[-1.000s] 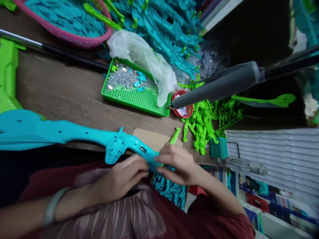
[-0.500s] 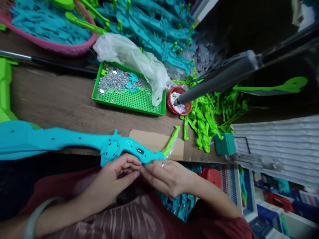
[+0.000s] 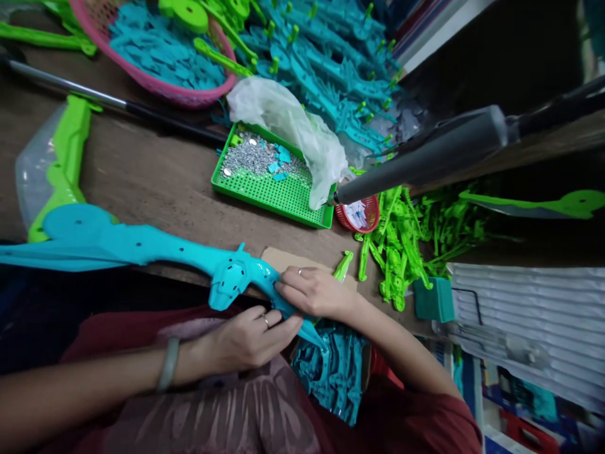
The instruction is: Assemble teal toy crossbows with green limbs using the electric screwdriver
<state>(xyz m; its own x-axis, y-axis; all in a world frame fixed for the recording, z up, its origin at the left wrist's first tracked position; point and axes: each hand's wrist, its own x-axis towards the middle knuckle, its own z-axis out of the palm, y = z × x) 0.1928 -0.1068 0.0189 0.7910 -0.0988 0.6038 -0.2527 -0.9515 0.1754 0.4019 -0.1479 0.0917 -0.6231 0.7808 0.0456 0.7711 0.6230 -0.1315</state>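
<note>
Desk (image 3: 155, 183), brown: one blue piece (image 3: 193, 252) along our edge, long axis left to right; right hand (image 3: 316, 293) grasping its right end; left hand (image 3: 258, 337) curled just beside, hold we cannot tell.

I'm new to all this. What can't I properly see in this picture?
All in the head view:
Turquoise piece: left end cut off by the left edge; one stretch hidden under the right hand.
Left hand: anything pinched there is hidden by the hand itself.
Pink basket: far side cut off by the top edge.
Green tray: partly hidden by the plastic bag.
Silvery bits: too small to identify.
</note>
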